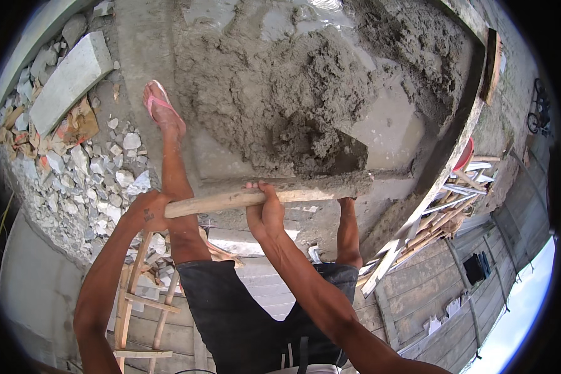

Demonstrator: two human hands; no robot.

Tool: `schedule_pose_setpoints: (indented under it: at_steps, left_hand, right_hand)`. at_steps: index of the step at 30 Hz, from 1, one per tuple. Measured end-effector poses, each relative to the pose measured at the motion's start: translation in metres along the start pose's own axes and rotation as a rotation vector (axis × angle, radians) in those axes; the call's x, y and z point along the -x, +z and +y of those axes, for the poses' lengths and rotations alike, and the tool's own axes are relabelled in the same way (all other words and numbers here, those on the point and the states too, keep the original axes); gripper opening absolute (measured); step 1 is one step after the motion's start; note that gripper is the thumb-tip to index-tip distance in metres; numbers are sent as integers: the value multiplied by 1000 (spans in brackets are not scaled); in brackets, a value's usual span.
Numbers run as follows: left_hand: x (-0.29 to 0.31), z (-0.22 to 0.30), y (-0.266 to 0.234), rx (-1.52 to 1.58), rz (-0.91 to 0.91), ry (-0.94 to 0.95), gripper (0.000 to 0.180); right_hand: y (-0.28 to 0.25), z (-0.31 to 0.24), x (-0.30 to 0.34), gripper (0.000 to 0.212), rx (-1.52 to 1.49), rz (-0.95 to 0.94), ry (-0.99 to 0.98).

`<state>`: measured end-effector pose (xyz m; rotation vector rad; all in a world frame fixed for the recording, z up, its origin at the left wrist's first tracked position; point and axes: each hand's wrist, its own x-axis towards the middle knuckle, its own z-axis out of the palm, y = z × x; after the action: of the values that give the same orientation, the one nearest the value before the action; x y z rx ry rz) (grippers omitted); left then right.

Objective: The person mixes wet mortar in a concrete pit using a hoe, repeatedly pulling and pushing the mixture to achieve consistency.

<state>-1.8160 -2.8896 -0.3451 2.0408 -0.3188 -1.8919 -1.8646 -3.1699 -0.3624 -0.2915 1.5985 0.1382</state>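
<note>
My left hand [148,210] grips the near end of a long wooden handle [230,199]. My right hand [263,209] grips the same handle further along. The handle runs right to a mortar-caked blade [336,163] buried in a heap of wet grey mortar [293,93]. The heap lies on a flat mixing surface [386,124] with a pool of grey water at its far side. My left foot, in a pink flip-flop [159,103], stands at the heap's left edge. My right leg [349,230] stands by the near edge, its foot hidden under the handle.
Grey rubble and stones [93,168] lie to the left with a pale concrete block [68,81]. A wooden frame [134,293] lies under my left arm. Planks and slats [436,218] are stacked at right, near a red bucket [464,154] and a plank wall.
</note>
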Motion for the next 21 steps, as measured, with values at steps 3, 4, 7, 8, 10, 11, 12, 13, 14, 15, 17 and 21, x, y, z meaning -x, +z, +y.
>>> schedule_pose_setpoints:
  at_steps: [3,4,7,8,10,11,12,13,14,15,17,21]
  left_hand:
    - [16,-19,8,-24,6,7,35]
    - [24,-19,11,-28,3,14,33]
    - [38,22,10,101,6,-9,36]
    - [40,40,10,159,-33,-38,42]
    - [34,84,8,282,-78,-107,45]
    - [12,106,17,376,-63,-150,42]
    - [-21,132,27,488,-40,-156,40]
    - [-51,152,34,580,-17,-171,39]
    - [-70,168,31,651,-34,-195,37]
    - [-83,176,31,722,-45,-247,36]
    - [-96,173,43,922,-4,-205,33]
    - [-105,150,74,1040,328,-13,33]
  right_hand:
    - [6,18,42,13,52,-25,-80]
    - [7,19,53,13,101,-107,-121]
    - [7,4,41,11,116,-118,-104]
    - [6,-5,30,10,144,-129,-65]
    - [12,-26,-22,10,246,-148,-83]
    - [21,-35,-59,11,336,-87,-72]
    - [33,-57,-100,12,425,-29,-92]
    - [45,-75,-137,13,570,20,-130]
    - [60,-94,-166,14,718,67,-177]
    - [72,-93,-175,14,717,57,-171]
    - [90,-94,-183,32,964,-58,-358]
    - [135,-68,-144,42,1115,-199,-611]
